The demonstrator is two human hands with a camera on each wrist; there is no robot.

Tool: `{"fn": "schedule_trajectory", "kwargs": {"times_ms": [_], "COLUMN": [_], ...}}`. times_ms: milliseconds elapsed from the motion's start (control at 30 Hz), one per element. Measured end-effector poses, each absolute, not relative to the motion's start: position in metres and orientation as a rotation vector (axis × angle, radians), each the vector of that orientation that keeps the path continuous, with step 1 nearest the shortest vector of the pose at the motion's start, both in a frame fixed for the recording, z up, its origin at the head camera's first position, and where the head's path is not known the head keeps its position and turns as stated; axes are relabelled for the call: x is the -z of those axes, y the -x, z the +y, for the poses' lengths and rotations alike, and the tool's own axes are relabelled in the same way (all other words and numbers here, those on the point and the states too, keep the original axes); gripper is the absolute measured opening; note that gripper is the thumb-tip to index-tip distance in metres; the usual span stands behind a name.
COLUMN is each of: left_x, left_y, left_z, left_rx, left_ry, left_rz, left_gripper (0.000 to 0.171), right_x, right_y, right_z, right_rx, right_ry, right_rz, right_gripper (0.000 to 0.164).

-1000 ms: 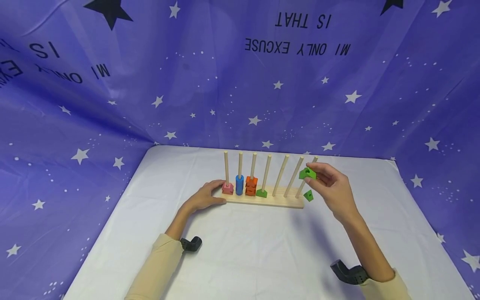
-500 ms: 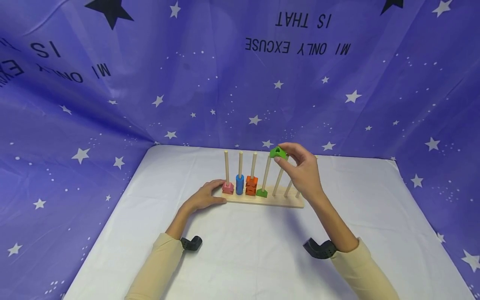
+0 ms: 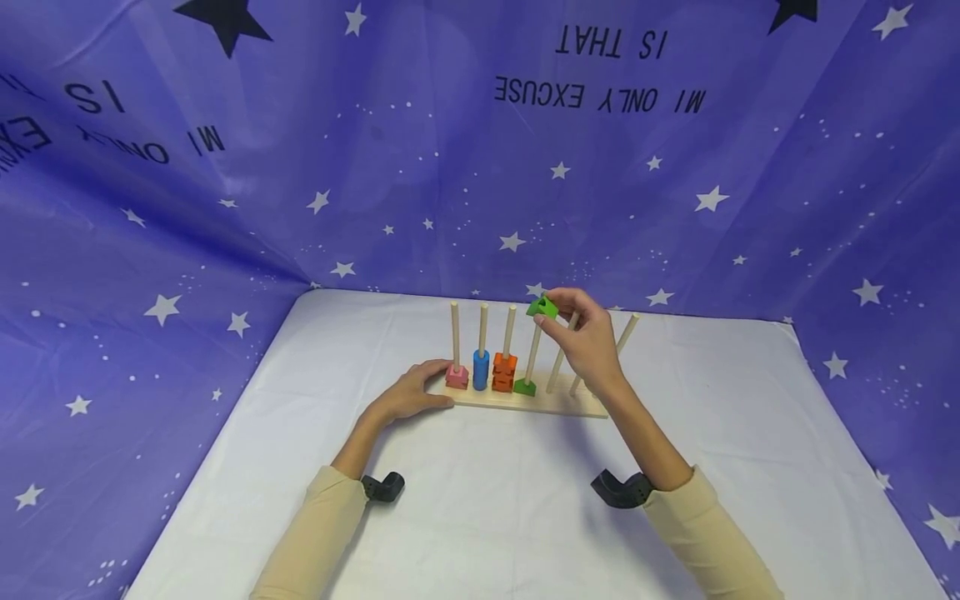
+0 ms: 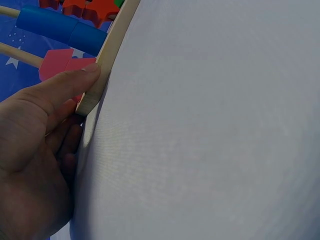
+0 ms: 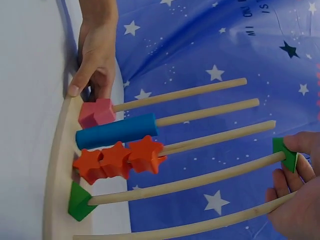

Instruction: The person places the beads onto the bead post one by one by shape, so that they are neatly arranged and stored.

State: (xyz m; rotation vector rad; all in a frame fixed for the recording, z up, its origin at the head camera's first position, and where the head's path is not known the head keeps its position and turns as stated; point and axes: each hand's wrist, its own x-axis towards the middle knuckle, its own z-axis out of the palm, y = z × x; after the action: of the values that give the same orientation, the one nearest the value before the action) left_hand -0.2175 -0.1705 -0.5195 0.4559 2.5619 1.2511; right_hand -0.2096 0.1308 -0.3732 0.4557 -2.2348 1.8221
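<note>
My left hand (image 3: 407,394) grips the left end of a wooden peg board (image 3: 551,405), thumb on its front edge (image 4: 107,70) and fingers behind. Up at the top of the fourth peg (image 3: 533,350), my right hand (image 3: 588,346) pinches a green triangular block (image 3: 542,308) between thumb and fingers. In the right wrist view that peg's tip meets the held block (image 5: 285,154). Another green triangular block (image 3: 524,387) sits at the foot of the same peg. Left of it, the other pegs carry orange star blocks (image 3: 504,372), a blue cylinder stack (image 3: 481,371) and pink blocks (image 3: 457,377).
Bare pegs (image 3: 627,332) stand at the board's right side, partly behind my right hand. The board lies on a white-covered table (image 3: 480,500). A purple starry cloth (image 3: 420,167) hangs behind and at both sides.
My right hand has carried the green triangular block leftward and up from the board's right end to the fourth peg's top. My forearm now covers where a loose green block lay. The left hand stays put.
</note>
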Motion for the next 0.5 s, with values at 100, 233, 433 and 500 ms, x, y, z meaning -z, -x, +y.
{"fn": "schedule_trajectory", "kwargs": {"times_ms": [100,233,433,500], "left_x": [0.519,0.517,0.516,0.516], "left_y": [0.217,0.217,0.217,0.217], "left_z": [-0.170,-0.169,-0.169,-0.169], "left_rx": [-1.256,-1.250,-1.235,-1.230], "left_ry": [-0.448,-0.443,-0.438,-0.433], "left_rz": [2.558,2.554,2.561,2.563], "left_gripper": [0.073,0.073,0.073,0.073], "right_x": [0.381,0.397,0.440,0.459], "right_y": [0.209,0.209,0.209,0.208], "right_z": [0.131,0.132,0.133,0.132], "right_rx": [-1.862,-1.959,-2.050,-2.066], "right_ry": [-0.432,-0.372,-0.228,-0.158], "right_rz": [-2.230,-2.214,-2.288,-2.331], "right_gripper": [0.037,0.041,0.034,0.032]}}
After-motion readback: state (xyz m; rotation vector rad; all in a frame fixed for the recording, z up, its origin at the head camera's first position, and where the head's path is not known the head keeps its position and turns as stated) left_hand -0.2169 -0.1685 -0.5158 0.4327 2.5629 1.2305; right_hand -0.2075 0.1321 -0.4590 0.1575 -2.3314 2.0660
